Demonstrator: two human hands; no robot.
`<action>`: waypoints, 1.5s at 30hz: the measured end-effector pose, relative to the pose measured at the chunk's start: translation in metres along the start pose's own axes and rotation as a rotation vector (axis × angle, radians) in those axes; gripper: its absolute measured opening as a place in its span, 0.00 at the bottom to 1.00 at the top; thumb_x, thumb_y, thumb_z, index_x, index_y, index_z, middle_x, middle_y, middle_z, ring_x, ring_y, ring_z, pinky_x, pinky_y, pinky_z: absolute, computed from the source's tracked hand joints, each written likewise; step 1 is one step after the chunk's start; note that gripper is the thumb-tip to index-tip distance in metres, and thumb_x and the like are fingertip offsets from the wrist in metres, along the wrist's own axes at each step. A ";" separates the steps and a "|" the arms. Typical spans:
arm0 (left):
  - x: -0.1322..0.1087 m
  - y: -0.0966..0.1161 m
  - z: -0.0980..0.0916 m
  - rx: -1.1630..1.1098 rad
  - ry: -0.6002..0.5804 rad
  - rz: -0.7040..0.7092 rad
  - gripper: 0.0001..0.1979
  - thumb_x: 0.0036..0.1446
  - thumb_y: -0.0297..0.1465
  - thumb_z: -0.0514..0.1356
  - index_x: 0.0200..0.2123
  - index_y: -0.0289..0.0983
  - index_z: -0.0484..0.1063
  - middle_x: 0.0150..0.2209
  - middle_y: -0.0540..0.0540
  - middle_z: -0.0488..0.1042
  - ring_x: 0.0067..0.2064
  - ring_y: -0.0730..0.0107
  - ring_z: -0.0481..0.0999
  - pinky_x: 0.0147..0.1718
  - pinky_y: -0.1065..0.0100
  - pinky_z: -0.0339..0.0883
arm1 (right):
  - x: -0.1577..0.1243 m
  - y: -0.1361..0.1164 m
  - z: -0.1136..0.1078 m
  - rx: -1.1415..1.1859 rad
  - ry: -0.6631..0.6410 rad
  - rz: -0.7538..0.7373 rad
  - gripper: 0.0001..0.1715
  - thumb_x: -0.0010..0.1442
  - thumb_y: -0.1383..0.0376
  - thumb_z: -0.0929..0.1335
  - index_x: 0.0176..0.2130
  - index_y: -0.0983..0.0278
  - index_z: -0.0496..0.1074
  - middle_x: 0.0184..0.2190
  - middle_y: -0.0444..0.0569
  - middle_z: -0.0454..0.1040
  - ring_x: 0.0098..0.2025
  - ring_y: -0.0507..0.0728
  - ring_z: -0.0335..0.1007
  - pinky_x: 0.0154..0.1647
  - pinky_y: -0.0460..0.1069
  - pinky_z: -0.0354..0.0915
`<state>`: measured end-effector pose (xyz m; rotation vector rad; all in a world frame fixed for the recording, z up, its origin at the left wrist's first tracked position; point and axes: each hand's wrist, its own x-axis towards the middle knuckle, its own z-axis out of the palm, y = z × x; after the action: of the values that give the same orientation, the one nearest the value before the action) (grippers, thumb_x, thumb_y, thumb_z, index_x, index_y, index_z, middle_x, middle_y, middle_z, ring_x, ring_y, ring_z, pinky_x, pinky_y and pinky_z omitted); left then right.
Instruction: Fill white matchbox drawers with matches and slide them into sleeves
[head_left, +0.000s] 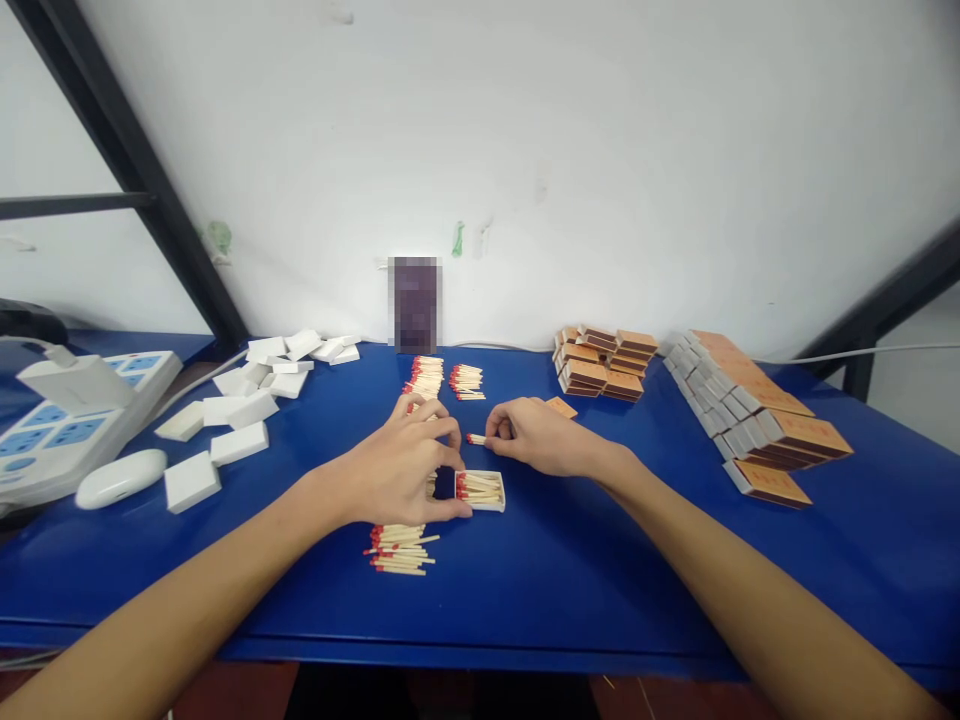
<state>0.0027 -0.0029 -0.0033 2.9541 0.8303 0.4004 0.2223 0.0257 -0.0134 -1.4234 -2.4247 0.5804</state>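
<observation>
The blue tabletop [600, 600] looks smooth and semi-glossy. Between its front and back edges, the matches [401, 562] show bare pale wood beside a matt white card tray [491, 507]. Towards its right edge, the stacked matchboxes [772, 400] look like printed cardboard; by its left edge, the power strip [79, 432] and oval case [121, 478] look like smooth, glossy plastic.

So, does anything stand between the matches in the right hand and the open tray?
Nothing visible does: only blue tabletop shows between the matches and the tray. The left hand holds the tray's left end, beside that gap.
</observation>
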 end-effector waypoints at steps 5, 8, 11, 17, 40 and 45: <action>0.000 0.000 0.000 0.008 -0.005 -0.006 0.19 0.53 0.49 0.63 0.33 0.39 0.79 0.38 0.46 0.72 0.44 0.59 0.66 0.52 0.51 0.50 | -0.001 0.000 -0.002 -0.003 -0.033 0.001 0.04 0.52 0.68 0.69 0.26 0.62 0.72 0.20 0.39 0.70 0.22 0.49 0.62 0.22 0.45 0.53; 0.000 0.000 0.000 0.006 -0.013 -0.008 0.19 0.53 0.49 0.62 0.33 0.39 0.78 0.39 0.46 0.72 0.44 0.59 0.66 0.52 0.52 0.49 | -0.002 0.001 -0.002 0.018 -0.046 -0.010 0.03 0.53 0.68 0.68 0.27 0.62 0.71 0.19 0.39 0.70 0.22 0.50 0.63 0.23 0.45 0.54; 0.000 0.000 -0.001 0.006 -0.025 -0.012 0.19 0.54 0.49 0.62 0.34 0.39 0.78 0.39 0.46 0.71 0.45 0.59 0.66 0.52 0.51 0.49 | -0.004 0.001 -0.002 0.004 -0.047 -0.023 0.04 0.53 0.69 0.68 0.27 0.62 0.71 0.20 0.40 0.71 0.23 0.50 0.64 0.24 0.45 0.55; 0.000 0.000 0.000 0.000 -0.020 -0.006 0.19 0.54 0.50 0.62 0.34 0.39 0.78 0.39 0.45 0.71 0.45 0.59 0.66 0.52 0.51 0.49 | -0.006 0.003 0.000 -0.099 -0.042 -0.081 0.05 0.56 0.69 0.66 0.28 0.62 0.70 0.23 0.42 0.72 0.24 0.50 0.63 0.25 0.46 0.53; 0.000 -0.001 0.001 0.000 -0.012 -0.005 0.18 0.53 0.49 0.63 0.34 0.40 0.78 0.39 0.46 0.71 0.45 0.60 0.66 0.51 0.53 0.48 | -0.014 -0.017 -0.006 -0.513 -0.140 -0.074 0.09 0.64 0.64 0.61 0.34 0.65 0.67 0.37 0.52 0.75 0.36 0.57 0.71 0.33 0.48 0.55; 0.000 0.000 0.001 0.001 -0.018 -0.009 0.18 0.53 0.49 0.63 0.34 0.40 0.79 0.39 0.46 0.71 0.45 0.59 0.66 0.51 0.53 0.48 | -0.012 -0.005 -0.007 -0.395 -0.089 -0.101 0.07 0.62 0.64 0.62 0.32 0.63 0.66 0.32 0.48 0.74 0.31 0.54 0.67 0.30 0.47 0.52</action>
<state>0.0031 -0.0023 -0.0039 2.9489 0.8420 0.3725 0.2267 0.0146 -0.0049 -1.4249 -2.7762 0.1456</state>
